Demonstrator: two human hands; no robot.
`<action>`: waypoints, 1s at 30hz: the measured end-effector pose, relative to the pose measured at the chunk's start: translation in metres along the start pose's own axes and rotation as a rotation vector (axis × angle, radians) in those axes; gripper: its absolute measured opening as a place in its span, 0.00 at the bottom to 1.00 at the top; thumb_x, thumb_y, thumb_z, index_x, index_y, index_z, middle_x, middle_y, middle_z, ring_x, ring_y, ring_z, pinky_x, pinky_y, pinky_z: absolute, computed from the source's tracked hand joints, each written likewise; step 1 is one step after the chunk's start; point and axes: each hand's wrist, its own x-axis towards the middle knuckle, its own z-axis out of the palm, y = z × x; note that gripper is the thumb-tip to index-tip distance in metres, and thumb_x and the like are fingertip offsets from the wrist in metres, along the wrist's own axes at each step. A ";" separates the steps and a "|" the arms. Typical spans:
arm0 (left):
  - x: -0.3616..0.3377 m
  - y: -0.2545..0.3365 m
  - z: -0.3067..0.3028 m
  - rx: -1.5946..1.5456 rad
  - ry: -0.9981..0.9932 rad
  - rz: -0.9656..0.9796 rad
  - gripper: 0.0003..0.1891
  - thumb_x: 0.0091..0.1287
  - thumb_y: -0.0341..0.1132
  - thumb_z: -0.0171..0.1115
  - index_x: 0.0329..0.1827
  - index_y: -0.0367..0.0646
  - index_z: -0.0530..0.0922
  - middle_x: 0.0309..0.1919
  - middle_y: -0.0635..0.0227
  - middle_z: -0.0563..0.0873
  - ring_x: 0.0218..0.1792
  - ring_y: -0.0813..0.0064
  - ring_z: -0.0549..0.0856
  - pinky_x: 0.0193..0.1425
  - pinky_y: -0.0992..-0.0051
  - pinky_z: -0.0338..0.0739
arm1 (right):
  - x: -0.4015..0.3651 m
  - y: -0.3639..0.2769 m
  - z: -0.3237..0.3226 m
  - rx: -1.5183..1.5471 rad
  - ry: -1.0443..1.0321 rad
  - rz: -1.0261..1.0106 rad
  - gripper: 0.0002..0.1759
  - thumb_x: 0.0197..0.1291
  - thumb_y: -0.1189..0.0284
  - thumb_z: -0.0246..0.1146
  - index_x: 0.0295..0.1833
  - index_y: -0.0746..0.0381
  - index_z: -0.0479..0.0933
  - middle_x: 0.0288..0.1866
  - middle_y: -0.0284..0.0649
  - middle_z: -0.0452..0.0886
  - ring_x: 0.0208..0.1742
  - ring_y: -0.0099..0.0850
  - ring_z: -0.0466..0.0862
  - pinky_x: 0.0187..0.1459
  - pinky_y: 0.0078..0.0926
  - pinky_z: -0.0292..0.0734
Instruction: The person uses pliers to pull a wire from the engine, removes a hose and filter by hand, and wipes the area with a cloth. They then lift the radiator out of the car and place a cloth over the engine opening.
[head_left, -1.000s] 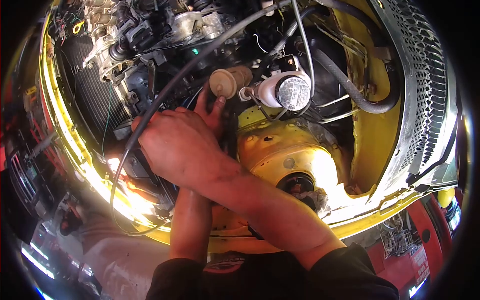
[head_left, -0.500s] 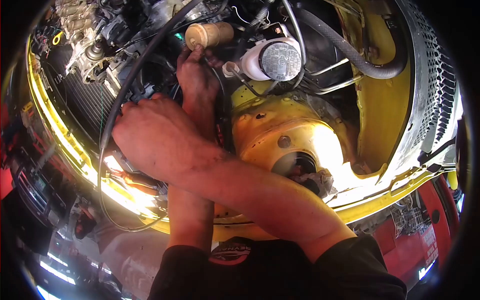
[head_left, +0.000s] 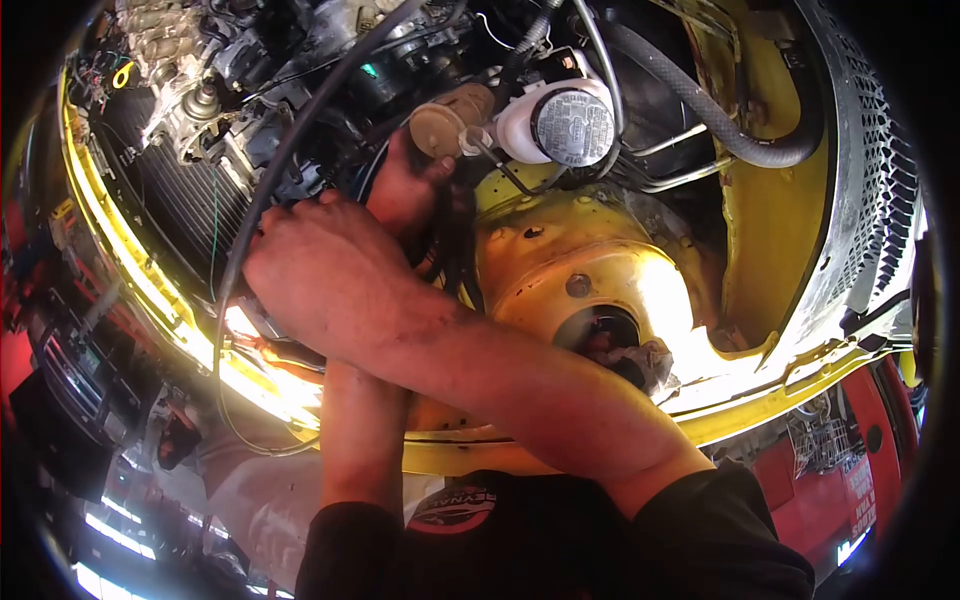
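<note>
My left hand [head_left: 405,195], on the arm that passes under the other, is closed at the lower left edge of a tan cylindrical canister [head_left: 436,130], its thumb just below the rim. The canister lies tilted beside the white reservoir with a round printed cap [head_left: 573,127]. Farther left, my right hand [head_left: 318,262] is curled shut, back upward, next to a long black cable [head_left: 300,130]. Its fingertips and whatever they grip are hidden. My right forearm crosses over my left one.
A yellow strut tower [head_left: 560,250] with a round opening rises right of my arms. Metal engine parts [head_left: 200,105] and the radiator [head_left: 170,160] lie at the upper left. A thick black hose [head_left: 690,95] curves at the upper right. The yellow front edge runs below.
The tan canister has moved right and down, closer to the reservoir, and turned. My left hand has shifted with it. My right hand keeps nearly the same pose; the view has shifted slightly.
</note>
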 end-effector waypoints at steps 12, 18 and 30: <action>0.037 0.058 -0.032 0.770 -0.249 0.148 0.33 0.62 0.47 0.74 0.63 0.34 0.74 0.51 0.51 0.86 0.52 0.59 0.85 0.59 0.63 0.77 | -0.001 -0.006 0.017 -0.149 -0.003 -0.003 0.11 0.57 0.67 0.63 0.42 0.56 0.87 0.45 0.36 0.88 0.52 0.35 0.84 0.54 0.39 0.75; 0.053 0.067 -0.022 0.903 -0.245 0.220 0.35 0.59 0.54 0.74 0.61 0.33 0.79 0.53 0.46 0.86 0.58 0.50 0.84 0.64 0.61 0.76 | -0.002 -0.004 0.012 -0.211 0.056 -0.021 0.10 0.50 0.72 0.65 0.39 0.59 0.86 0.43 0.37 0.86 0.52 0.37 0.82 0.54 0.36 0.75; 0.047 0.053 -0.011 0.849 -0.130 0.455 0.18 0.64 0.41 0.70 0.50 0.37 0.81 0.43 0.47 0.87 0.50 0.48 0.86 0.56 0.62 0.78 | -0.002 0.001 0.015 -0.156 0.012 -0.052 0.09 0.55 0.70 0.61 0.41 0.59 0.82 0.41 0.41 0.85 0.50 0.40 0.82 0.51 0.39 0.76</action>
